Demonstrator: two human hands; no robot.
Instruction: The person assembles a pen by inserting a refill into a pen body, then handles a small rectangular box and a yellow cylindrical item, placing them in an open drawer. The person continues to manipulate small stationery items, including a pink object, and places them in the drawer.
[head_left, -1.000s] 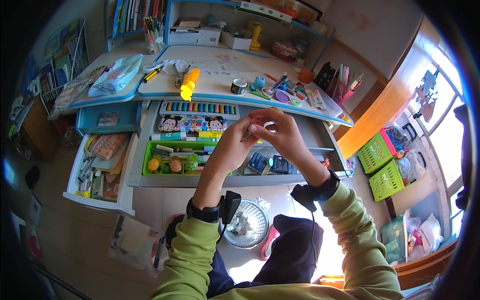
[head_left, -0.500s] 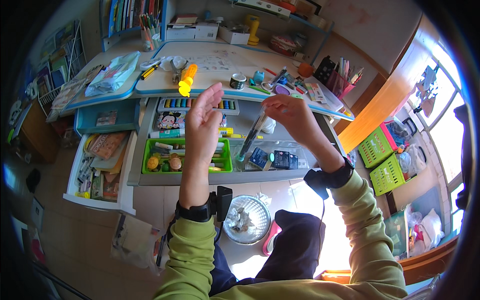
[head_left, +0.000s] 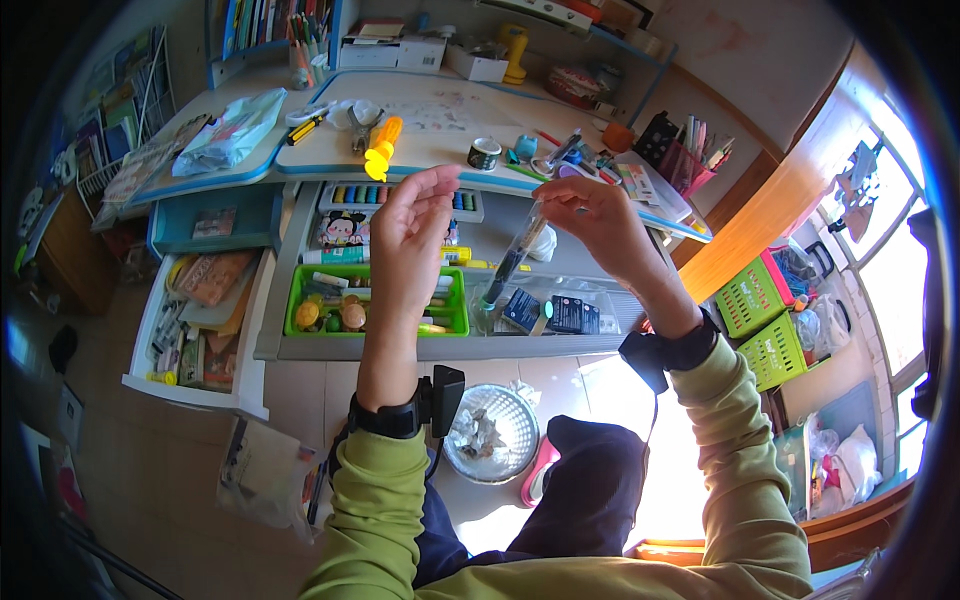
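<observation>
The right hand [head_left: 590,215] pinches the top of a clear sleeve [head_left: 522,252] with a dark pen inside, hanging over the open drawer [head_left: 400,345]. The left hand [head_left: 412,235] is raised beside it, fingers loosely spread, empty. The pen could slide out (the pinch looks light) into the drawer's clutter.

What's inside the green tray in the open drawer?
The green tray holds small round things, one yellow and one orange-brown, plus pens or markers laid flat. The left hand and its forearm hang above the tray's middle and cover whatever lies there.
</observation>
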